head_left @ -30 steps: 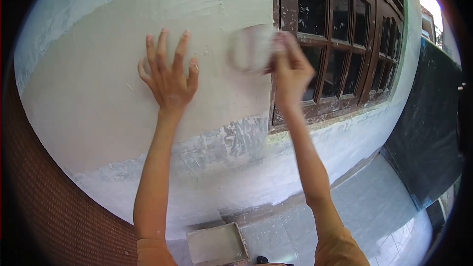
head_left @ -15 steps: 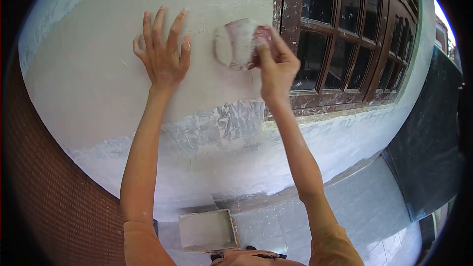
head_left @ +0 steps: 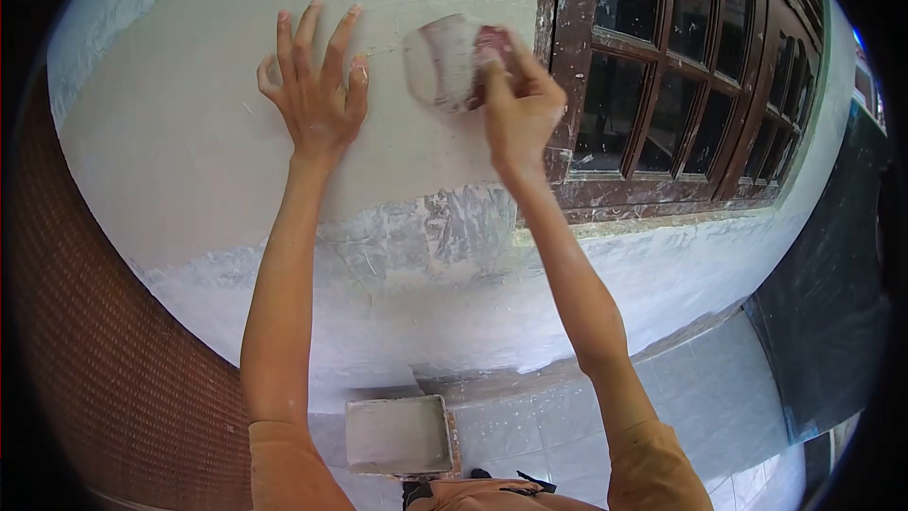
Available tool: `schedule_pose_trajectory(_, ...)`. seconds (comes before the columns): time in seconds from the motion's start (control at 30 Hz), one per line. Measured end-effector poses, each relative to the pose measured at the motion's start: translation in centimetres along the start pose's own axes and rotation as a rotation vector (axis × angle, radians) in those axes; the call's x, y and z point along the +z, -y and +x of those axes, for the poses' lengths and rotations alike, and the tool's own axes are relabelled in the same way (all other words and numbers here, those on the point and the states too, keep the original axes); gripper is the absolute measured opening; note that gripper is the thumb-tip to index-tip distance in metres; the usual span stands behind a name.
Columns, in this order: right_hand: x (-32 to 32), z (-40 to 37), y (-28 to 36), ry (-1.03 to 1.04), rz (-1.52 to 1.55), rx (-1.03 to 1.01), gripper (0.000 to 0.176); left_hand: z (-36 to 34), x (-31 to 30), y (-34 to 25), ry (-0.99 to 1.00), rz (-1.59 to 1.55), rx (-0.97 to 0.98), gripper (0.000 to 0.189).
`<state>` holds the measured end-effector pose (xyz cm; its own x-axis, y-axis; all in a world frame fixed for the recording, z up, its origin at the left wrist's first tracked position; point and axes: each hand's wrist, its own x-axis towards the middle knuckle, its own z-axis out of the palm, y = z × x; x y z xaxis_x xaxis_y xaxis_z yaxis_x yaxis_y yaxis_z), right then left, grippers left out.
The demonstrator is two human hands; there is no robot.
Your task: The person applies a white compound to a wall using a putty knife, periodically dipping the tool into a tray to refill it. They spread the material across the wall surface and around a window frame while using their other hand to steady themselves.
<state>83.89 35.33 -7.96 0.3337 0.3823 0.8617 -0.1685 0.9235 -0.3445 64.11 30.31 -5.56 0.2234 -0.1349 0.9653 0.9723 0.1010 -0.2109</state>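
Observation:
My right hand (head_left: 522, 109) grips the reddish end of a wide putty spreader (head_left: 452, 61), its blade coated with white putty. The blade lies against the plastered wall (head_left: 208, 161) just left of the window and is blurred by motion. To its left, my left hand (head_left: 320, 95) rests on the wall with fingers spread, holding nothing; some fingertips carry white smears. Smooth beige-grey putty covers the upper wall, and below it runs a rougher, patchy grey-white band (head_left: 445, 227).
A brown wooden window frame (head_left: 560, 57) with dark panes stands at the right. On the tiled floor (head_left: 501, 426) below sits a rectangular tray of putty (head_left: 397, 435). A brown woven surface (head_left: 113, 369) curves along the left, and a dark panel (head_left: 823, 293) leans at the right.
The putty spreader in my right hand has moved up and left along the wall, away from the window. My left hand stays in place on the wall. The view has shifted slightly.

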Motion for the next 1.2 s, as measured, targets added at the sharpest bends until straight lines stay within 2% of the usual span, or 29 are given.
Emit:
schedule_pose_trajectory(0.03,-1.0,0.5,0.7,-0.001,0.004,0.004,0.036,0.0,0.0,-0.1,0.004,0.008,-0.005,0.046)
schedule_pose_trajectory(0.1,-4.2,1.9,2.3,-0.124,0.138,0.210,0.034,0.2,0.0,-0.1,0.011,0.025,-0.024,0.045)
schedule_pose_trajectory(0.17,-7.2,2.5,1.1,-0.232,0.091,0.166,0.034,0.1,0.0,-0.2,0.003,-0.009,-0.004,0.046)
schedule_pose_trajectory(0.3,-8.8,-0.2,4.9,-0.193,0.070,0.198,0.038,-0.2,-1.2,-0.5,-0.003,-0.019,-0.005,0.048)
schedule_pose_trajectory(0.37,-8.9,-2.7,6.8,-0.117,-0.001,0.217,0.039,-1.4,-3.0,-0.4,0.175,0.057,-0.066,0.056)
schedule_pose_trajectory(0.43,-8.7,-5.4,8.2,-0.102,-0.022,0.294,0.038,-3.3,-4.7,0.4,0.176,-0.034,-0.097,0.056)
schedule_pose_trajectory(0.47,-8.8,-7.0,8.5,-0.098,-0.028,0.303,0.038,-4.4,-5.8,1.0,0.162,-0.113,-0.119,0.057)
schedule_pose_trajectory(0.57,-8.0,-13.3,10.3,-0.066,-0.079,0.381,0.037,-10.0,-11.4,2.8,0.286,-0.167,-0.232,0.055)
schedule_pose_trajectory(0.7,-6.6,-23.1,12.1,-0.042,-0.178,0.612,0.038,-21.0,-18.5,6.3,0.474,-0.318,-0.384,0.055)
schedule_pose_trajectory(0.77,-5.7,-29.0,12.6,-0.007,-0.195,0.738,0.038,-26.4,-22.9,7.7,0.445,-0.402,-0.497,0.044)
schedule_pose_trajectory(0.8,-5.0,-31.7,13.0,-0.007,-0.204,0.802,0.038,-29.2,-25.1,8.2,0.495,-0.394,-0.531,0.044)
schedule_pose_trajectory(0.87,-4.4,-37.3,13.3,0.019,-0.254,0.927,0.037,-35.3,-29.2,9.2,0.709,-0.529,-0.821,0.041)
schedule_pose_trajectory(0.9,-4.4,-40.1,13.4,0.025,-0.280,1.000,0.037,-38.3,-31.5,9.4,0.759,-0.517,-0.852,0.041)
schedule_pose_trajectory(0.97,-4.8,-45.8,13.3,0.043,-0.276,1.096,0.039,-44.3,-36.2,9.4,1.007,-0.491,-1.117,0.040)
schedule_pose_trajectory(1.03,-4.9,-51.7,13.6,0.039,-0.248,1.190,0.042,-50.7,-41.2,9.7,1.118,-0.463,-1.210,0.041)
schedule_pose_trajectory(1.1,-5.8,-57.5,13.1,0.059,-0.292,1.267,0.047,-56.9,-45.8,9.0,1.208,-0.422,-1.295,0.042)
schedule_pose_trajectory(1.17,-8.0,-59.8,12.3,0.138,-0.361,1.396,0.051,-60.4,-48.5,5.5,1.263,-0.371,-1.483,0.043)
schedule_pose_trajectory(1.2,-8.5,-62.6,11.7,0.152,-0.426,1.424,0.046,-62.8,-50.3,4.7,1.316,-0.357,-1.624,0.045)
